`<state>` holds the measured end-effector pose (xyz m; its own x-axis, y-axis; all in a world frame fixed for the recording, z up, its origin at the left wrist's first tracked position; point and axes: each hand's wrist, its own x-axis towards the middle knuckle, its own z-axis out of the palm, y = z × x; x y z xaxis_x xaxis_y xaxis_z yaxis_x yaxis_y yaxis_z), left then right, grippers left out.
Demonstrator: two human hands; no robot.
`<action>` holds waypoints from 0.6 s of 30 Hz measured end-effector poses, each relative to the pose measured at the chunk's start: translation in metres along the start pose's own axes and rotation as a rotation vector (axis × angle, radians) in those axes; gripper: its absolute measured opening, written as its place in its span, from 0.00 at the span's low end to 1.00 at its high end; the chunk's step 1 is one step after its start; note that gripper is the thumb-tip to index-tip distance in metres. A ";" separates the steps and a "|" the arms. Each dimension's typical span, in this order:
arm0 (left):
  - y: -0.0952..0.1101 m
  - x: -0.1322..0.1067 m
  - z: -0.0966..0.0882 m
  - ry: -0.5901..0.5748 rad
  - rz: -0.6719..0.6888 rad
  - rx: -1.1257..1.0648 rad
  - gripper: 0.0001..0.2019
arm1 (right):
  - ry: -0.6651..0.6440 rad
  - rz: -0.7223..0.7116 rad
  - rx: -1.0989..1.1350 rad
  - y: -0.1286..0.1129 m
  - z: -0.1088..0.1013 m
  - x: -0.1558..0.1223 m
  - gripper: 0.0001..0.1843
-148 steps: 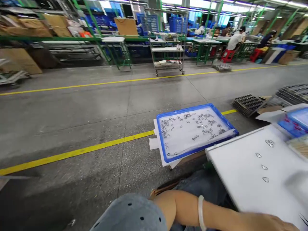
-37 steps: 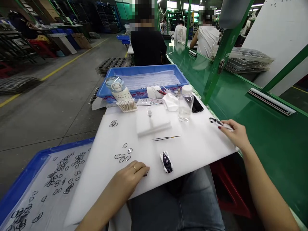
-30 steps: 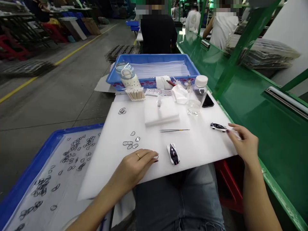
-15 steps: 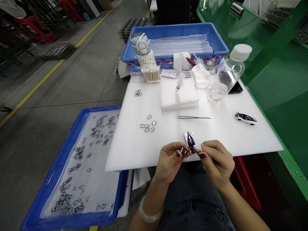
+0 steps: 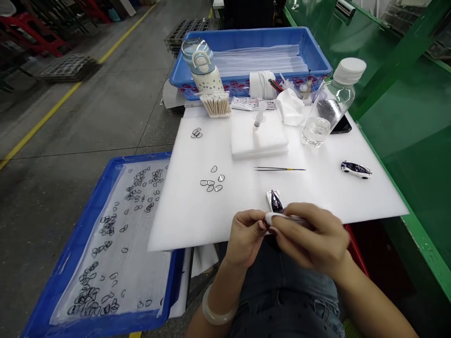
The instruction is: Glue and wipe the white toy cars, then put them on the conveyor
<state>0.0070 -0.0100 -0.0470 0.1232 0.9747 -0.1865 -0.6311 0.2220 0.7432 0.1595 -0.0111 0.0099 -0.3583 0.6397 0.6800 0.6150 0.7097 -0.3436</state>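
In the head view my left hand (image 5: 245,238) pinches a small dark-rimmed clear piece, now mostly covered by the cloth and my fingers. My right hand (image 5: 315,234), slightly blurred, presses a folded white cloth (image 5: 282,218) against it at the left fingertips. Just beyond the hands, a white and dark toy car (image 5: 275,201) sits on the white work surface (image 5: 179,206). Several similar rimmed pieces (image 5: 210,188) lie to the left, and tweezers (image 5: 280,168) rest farther back.
A second toy car (image 5: 356,169) stands at the right. Behind are a foam block (image 5: 259,143) with a small syringe-like tube (image 5: 259,117), cotton swabs (image 5: 216,105), a clear bottle (image 5: 326,108) and a blue bin (image 5: 246,34). A blue tray (image 5: 66,253) of rimmed pieces lies lower left.
My right hand has moved left, bringing the white cloth onto the small piece in my left fingers. The piece showed between those fingers before. The whole view has shifted slightly.
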 end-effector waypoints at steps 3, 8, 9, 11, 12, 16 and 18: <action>0.001 -0.001 0.001 0.009 0.012 0.015 0.14 | -0.082 -0.027 0.062 -0.003 -0.002 -0.001 0.07; 0.005 -0.004 -0.003 0.011 0.134 0.178 0.13 | 0.023 0.313 0.123 0.015 -0.023 -0.016 0.09; 0.007 -0.005 -0.004 0.020 0.186 0.269 0.11 | 0.048 0.410 0.170 0.021 -0.024 -0.020 0.09; 0.009 -0.005 -0.008 0.065 0.316 0.526 0.06 | 0.027 0.569 0.282 0.031 -0.019 -0.027 0.07; 0.009 -0.005 -0.009 0.093 0.388 0.681 0.05 | -0.004 0.625 0.322 0.034 -0.014 -0.031 0.06; 0.002 -0.003 -0.005 0.136 0.689 1.184 0.05 | -0.056 0.694 0.330 0.039 0.006 -0.035 0.07; -0.004 -0.001 -0.001 0.129 0.798 1.296 0.05 | -0.061 0.684 0.307 0.038 0.012 -0.034 0.07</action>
<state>0.0085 -0.0120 -0.0501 -0.0228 0.8534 0.5207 0.5939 -0.4074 0.6937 0.1869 -0.0023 -0.0339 -0.0103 0.9763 0.2161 0.4941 0.1929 -0.8477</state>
